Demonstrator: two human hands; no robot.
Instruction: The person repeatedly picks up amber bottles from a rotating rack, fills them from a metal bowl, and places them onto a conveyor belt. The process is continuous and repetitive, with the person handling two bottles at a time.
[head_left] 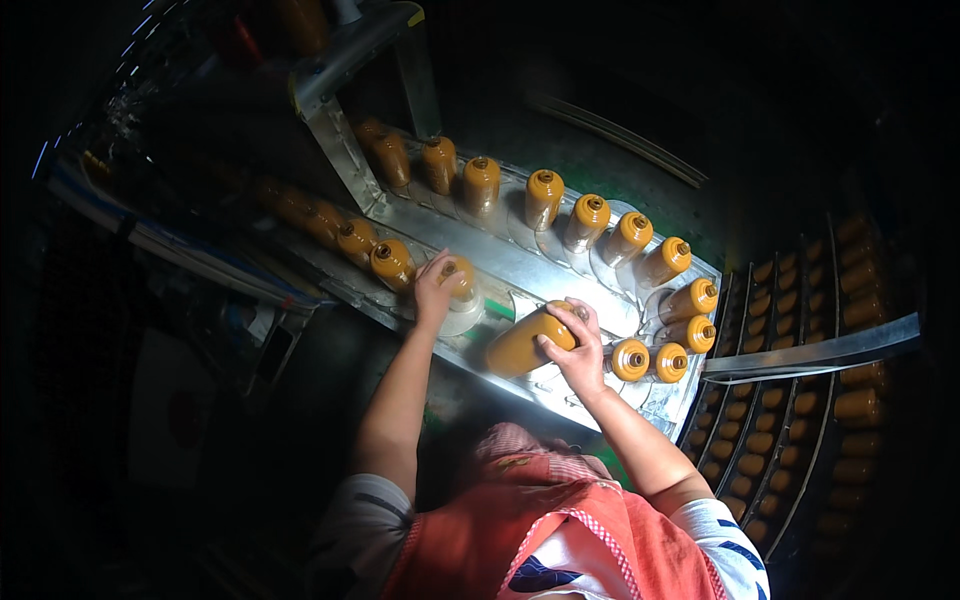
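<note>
My right hand (581, 348) is closed around the upper end of a glossy orange bottle (522, 343). This bottle is tilted, its neck end up to the right and its base down to the left, over the near side of a metal conveyor (480, 247). Farther left, my left hand (433, 290) has its fingers on the top and side of another orange bottle (461, 279), which stands in a round pale holder (462, 317). Just left of that hand stands one more orange bottle (391, 262). The palm side of my left hand is hidden.
Orange bottles (544, 196) stand along the far side of the conveyor and round its right end (630, 358). A metal frame (345, 150) rises at the far left. At right, a curved metal strip (815, 355) crosses dark racks (765, 410) filled with orange pieces.
</note>
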